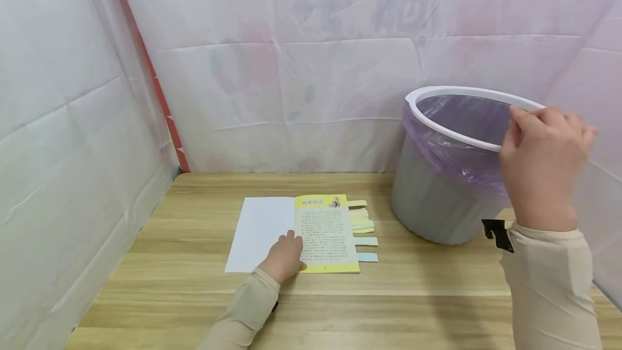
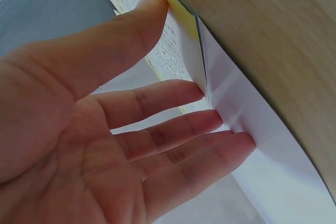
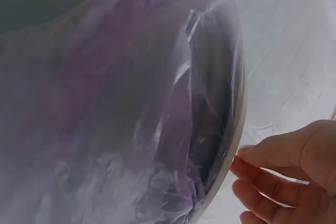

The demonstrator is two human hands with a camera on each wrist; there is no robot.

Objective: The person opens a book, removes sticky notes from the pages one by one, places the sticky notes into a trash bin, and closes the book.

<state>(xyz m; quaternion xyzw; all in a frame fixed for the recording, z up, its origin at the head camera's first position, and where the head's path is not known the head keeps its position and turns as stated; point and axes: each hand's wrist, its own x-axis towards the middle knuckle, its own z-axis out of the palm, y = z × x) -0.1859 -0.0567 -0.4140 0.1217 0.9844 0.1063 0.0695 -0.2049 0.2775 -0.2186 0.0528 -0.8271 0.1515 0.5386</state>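
booklet [image 1: 316, 231] pressed flat on table [image 1: 194, 285] under open left hand [image 1: 284, 258], fingers straight; right hand [image 1: 544, 169] pinching rim of lined bin [image 1: 437, 199]

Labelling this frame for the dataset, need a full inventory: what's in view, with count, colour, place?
booklet: 1, yellow-edged printed page beside a white page, lying open at table centre
sticky tabs: several, pale yellow, green and blue, poking out past the booklet's right edge
bin: 1, grey with white rim ring, on the table at right
bin liner: 1, translucent purple, inside the bin and folded over under the rim
table: 1, light wood
backdrop sheets: white, faint print, behind and at left
left hand: fingers straight, pressing on the booklet
right hand: fingertips at the bin's rim; grip unclear
sleeves: 2, beige
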